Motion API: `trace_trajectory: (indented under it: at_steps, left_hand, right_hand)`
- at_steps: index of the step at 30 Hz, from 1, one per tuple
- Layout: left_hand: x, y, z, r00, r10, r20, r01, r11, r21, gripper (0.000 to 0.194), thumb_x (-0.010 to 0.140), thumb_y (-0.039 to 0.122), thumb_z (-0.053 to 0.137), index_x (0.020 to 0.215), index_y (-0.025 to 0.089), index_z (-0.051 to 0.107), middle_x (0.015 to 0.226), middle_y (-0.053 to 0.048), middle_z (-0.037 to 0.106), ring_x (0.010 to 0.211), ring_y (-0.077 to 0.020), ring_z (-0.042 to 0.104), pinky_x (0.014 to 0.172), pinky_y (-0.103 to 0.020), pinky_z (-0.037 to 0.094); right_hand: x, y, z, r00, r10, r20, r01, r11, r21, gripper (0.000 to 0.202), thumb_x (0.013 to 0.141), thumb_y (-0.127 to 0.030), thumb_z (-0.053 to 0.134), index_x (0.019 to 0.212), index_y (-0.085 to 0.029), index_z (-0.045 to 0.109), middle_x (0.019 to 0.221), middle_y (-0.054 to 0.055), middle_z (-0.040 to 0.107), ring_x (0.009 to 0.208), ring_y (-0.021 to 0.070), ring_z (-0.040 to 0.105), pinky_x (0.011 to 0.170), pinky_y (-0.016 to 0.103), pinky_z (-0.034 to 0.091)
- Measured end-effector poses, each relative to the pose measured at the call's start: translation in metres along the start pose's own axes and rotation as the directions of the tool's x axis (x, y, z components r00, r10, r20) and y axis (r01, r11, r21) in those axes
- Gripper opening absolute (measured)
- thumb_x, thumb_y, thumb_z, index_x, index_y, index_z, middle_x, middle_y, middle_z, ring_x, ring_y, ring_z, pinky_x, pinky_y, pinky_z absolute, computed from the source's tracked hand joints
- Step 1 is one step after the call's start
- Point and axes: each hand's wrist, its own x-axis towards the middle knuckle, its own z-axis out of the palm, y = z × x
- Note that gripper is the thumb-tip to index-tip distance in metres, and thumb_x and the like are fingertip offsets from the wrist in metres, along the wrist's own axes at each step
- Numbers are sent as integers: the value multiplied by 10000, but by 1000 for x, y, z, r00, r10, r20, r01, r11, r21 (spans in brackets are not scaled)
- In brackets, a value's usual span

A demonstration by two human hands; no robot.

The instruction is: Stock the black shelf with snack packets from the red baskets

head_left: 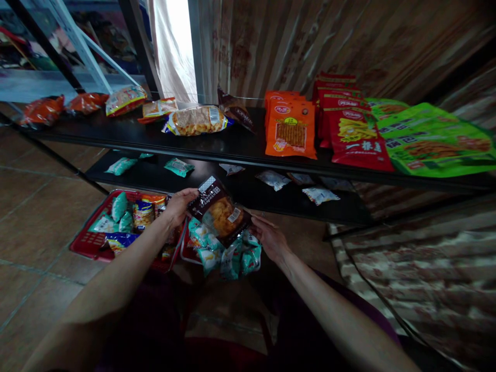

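Note:
Between my two hands a dark brown snack bag [222,212] with a picture of golden food and a barcode is held, tilted. My left hand [179,206] pinches its upper left end, and my right hand [269,237] grips the lower right edge. Right below the bag is a basket of teal snack packets [231,259], partly covered by it. To the left, a red basket [87,248] holds teal packets, blue-and-yellow bags and other snacks; my left forearm hides part of it.
A black two-level shelf [240,139] spans the view. Its upper board carries orange bags [290,126], red bags [356,129], large green bags [437,139] and a yellow-blue bag [197,120]. Small teal and white packets [320,195] lie on the lower board. Patterned curtains [418,289] hang right.

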Motion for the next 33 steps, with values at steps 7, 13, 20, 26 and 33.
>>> trace_trajectory:
  at_steps: [7, 13, 20, 26, 33]
  left_hand:
    - [-1, 3, 6, 1000, -7, -17, 6, 1000, -28, 123, 635, 135, 735, 727, 114, 656, 599, -13, 663, 502, -125, 587, 490, -234, 480]
    - [1, 6, 1, 995, -71, 75, 80, 990, -120, 72, 743, 59, 629, 794, 110, 633, 709, -35, 693, 587, -127, 642, 564, -234, 528]
    - [-4, -14, 6, 977, -173, 128, 187, 977, -102, 47, 844, 116, 563, 815, 151, 571, 689, -21, 675, 590, -135, 648, 651, -309, 567]
    - [-5, -21, 11, 980, -175, 90, 188, 969, -159, 55, 842, 136, 584, 818, 162, 542, 725, -29, 684, 660, -165, 682, 677, -335, 577]
    - [-3, -23, 11, 979, -199, 54, 205, 967, -149, 123, 874, 135, 535, 760, 171, 508, 553, 25, 592, 551, -140, 650, 640, -301, 570]
  right_hand:
    - [0, -1, 2, 1000, -18, 1, 18, 1000, 20, 242, 573, -249, 835, 788, -193, 740, 721, -5, 717, 601, 94, 621, 584, 215, 517]
    - [4, -1, -2, 1000, -2, -30, 4, 998, 69, 230, 597, -229, 831, 796, -197, 719, 697, -8, 708, 592, 99, 635, 575, 217, 534]
    - [7, -2, 0, 999, -20, -26, 23, 990, 139, 233, 603, -226, 836, 786, -200, 694, 683, -22, 700, 601, 93, 641, 596, 208, 548]
    - [4, -1, 0, 988, 51, 146, -67, 992, 105, 294, 590, -153, 833, 838, -206, 685, 783, -24, 716, 686, 103, 671, 708, 238, 569]
    - [4, 8, -1, 970, 124, 207, -126, 992, -4, 219, 623, -160, 817, 762, -172, 647, 720, -6, 703, 678, 117, 681, 700, 245, 573]
